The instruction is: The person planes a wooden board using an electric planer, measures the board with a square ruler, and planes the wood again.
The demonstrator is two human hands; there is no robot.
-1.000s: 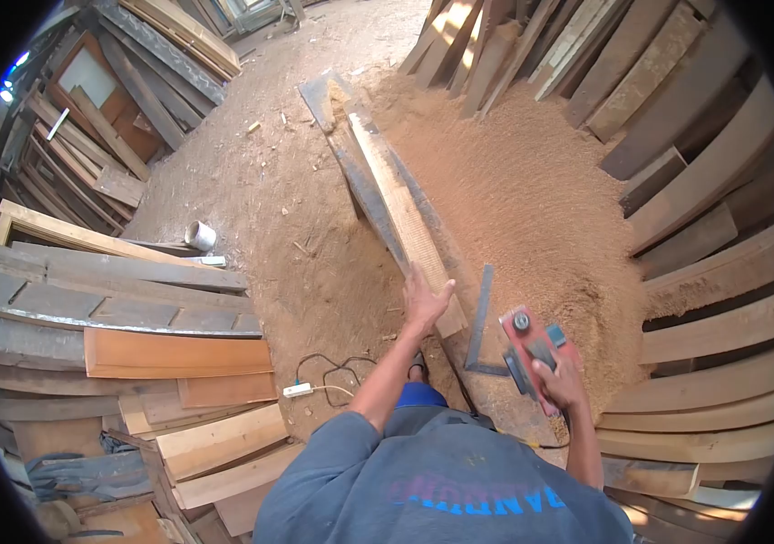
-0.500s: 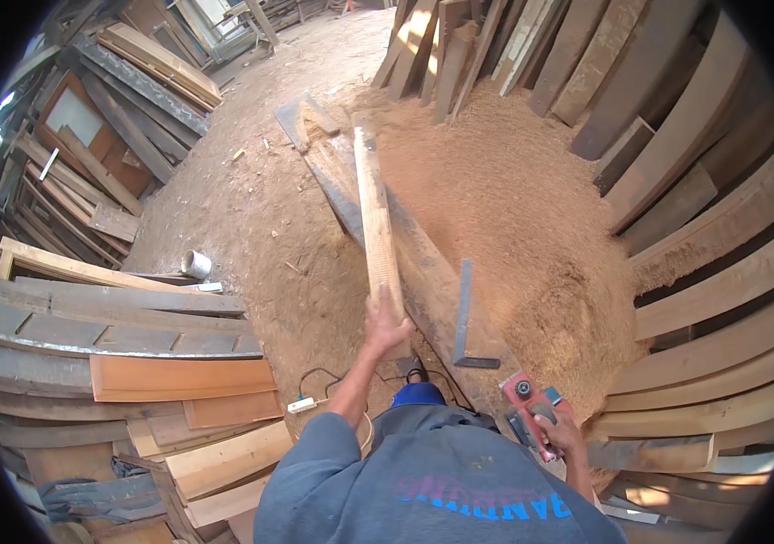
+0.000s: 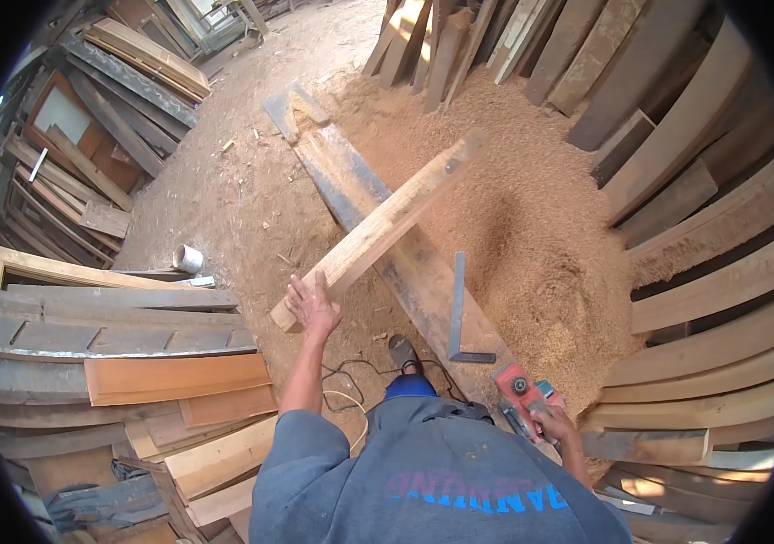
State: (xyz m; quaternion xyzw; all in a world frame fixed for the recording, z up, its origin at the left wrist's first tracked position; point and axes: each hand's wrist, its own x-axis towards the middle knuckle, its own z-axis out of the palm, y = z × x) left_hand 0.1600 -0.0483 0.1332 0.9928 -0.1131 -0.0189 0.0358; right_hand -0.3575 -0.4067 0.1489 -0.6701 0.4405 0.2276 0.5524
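My left hand [image 3: 314, 310] is on the near end of a squared wooden beam [image 3: 391, 218], its fingers laid over the top and side. The beam lies slantwise across a long plank bench [image 3: 350, 172], its far end out over the sawdust to the right. My right hand [image 3: 554, 424] grips the handle of a red electric planer [image 3: 517, 388], which rests at the near end of the bench. Between the planer and the beam, a carpenter's square [image 3: 457, 313] lies on the bench.
Deep sawdust [image 3: 550, 299] covers the ground right of the bench. Boards [image 3: 668, 172] lean along the right side, and more timber [image 3: 160, 381] is stacked at left. A white bucket [image 3: 188, 259] lies near that stack. A cable [image 3: 346, 372] runs over the ground by my foot [image 3: 404, 351].
The beam has swung from lying nearly lengthwise to crossing the bench, its far end going right. My left hand has shifted left and forward with the near end. The planer has barely moved.
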